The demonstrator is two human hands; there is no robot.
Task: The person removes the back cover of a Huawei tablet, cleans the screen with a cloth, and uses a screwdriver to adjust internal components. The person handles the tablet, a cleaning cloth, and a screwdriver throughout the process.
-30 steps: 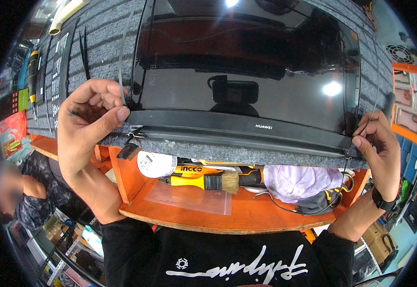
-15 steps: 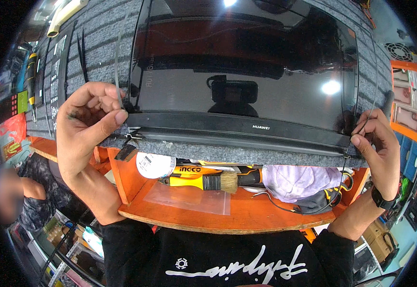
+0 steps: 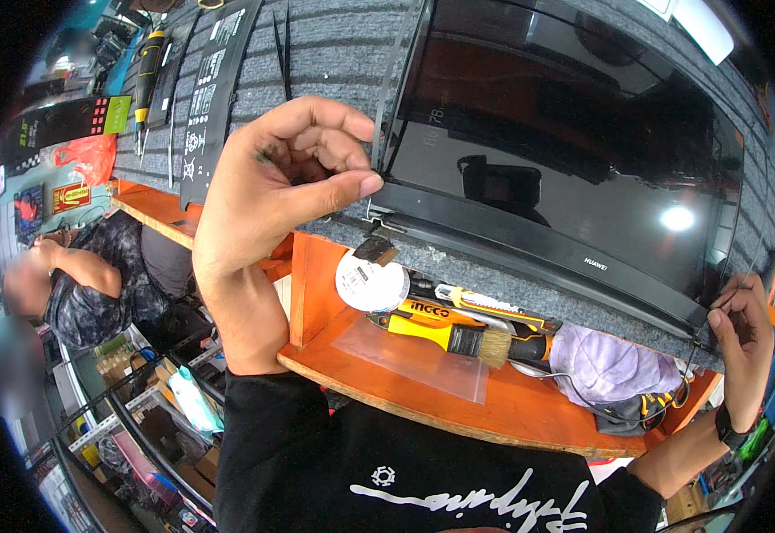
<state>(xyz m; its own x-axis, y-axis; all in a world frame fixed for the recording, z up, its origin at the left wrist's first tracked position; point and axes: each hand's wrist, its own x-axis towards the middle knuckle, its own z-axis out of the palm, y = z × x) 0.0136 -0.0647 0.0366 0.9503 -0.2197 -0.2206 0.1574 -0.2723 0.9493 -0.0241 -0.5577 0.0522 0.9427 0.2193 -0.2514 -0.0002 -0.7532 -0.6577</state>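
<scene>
A glossy black laptop screen (image 3: 565,133) lies on a grey ribbed mat (image 3: 272,84), with a dark strip and hinges along its near edge. My left hand (image 3: 276,191) pinches a thin translucent strip (image 3: 380,89) beside the screen's lower left corner. My right hand (image 3: 741,342) pinches a thin strip at the lower right corner. A short black ribbon piece (image 3: 374,249) hangs below the left hinge.
Left lie a flat battery (image 3: 214,89), tweezers (image 3: 283,67) and a yellow-black screwdriver (image 3: 147,75). The orange shelf (image 3: 512,409) below holds a brush (image 3: 432,336), a white roll and lilac cloth. People (image 3: 112,266) are at the left, near cluttered racks.
The view has swung leftward and tilted, so the screen sits further right and more slanted, and more of the left side shows. Both hands keep their pinch at the corners.
</scene>
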